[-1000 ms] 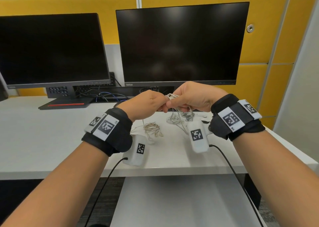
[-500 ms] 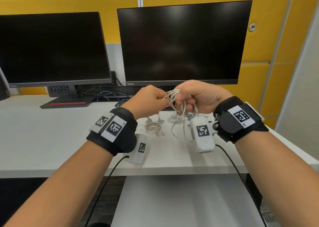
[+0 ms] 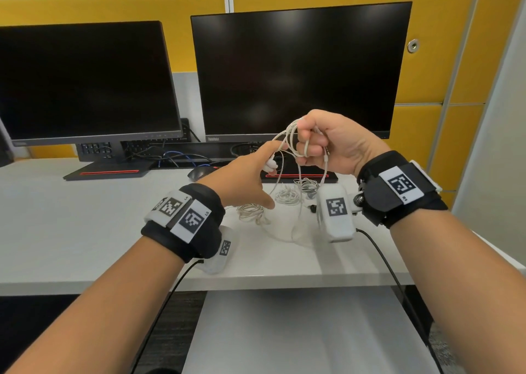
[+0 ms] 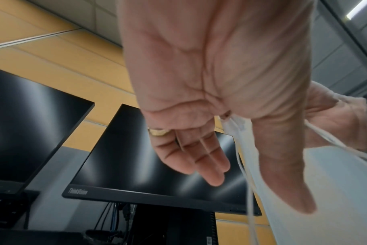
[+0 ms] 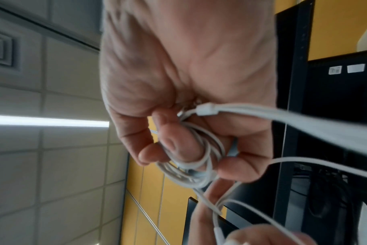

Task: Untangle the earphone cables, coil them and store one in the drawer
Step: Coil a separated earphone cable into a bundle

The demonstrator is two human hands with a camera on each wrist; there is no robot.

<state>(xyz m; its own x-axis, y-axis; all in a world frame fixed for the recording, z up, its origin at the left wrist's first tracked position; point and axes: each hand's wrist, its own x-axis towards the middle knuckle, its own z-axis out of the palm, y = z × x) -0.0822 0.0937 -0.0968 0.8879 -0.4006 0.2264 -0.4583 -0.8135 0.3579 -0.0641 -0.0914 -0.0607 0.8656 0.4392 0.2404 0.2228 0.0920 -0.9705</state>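
Note:
My right hand [image 3: 304, 146] is raised in front of the right monitor. It grips a white earphone cable [image 3: 287, 137] wound in loops around its curled fingers [image 5: 178, 149]. The coil [image 5: 199, 174] shows plainly in the right wrist view. Loose strands hang from it down to the desk. My left hand [image 3: 264, 174] reaches up beside it with straight fingers and the thumb spread downward. The cable [image 4: 244, 157] runs between that thumb and the fingers, and the earbuds [image 3: 270, 165] dangle just under the fingers. Two more bundled earphones [image 3: 252, 211] [image 3: 287, 195] lie on the desk.
Two dark monitors [image 3: 85, 83] [image 3: 299, 72] stand at the back of the white desk [image 3: 71, 225]. A black mouse [image 3: 199, 173] lies near the monitor bases. A white cabinet top [image 3: 299, 331] sits below the desk's front edge. Yellow panels cover the wall behind.
Both hands have risen. My left hand has gone from a closed pinch to straight, spread fingers. My right hand has turned and lifted the cable loops higher.

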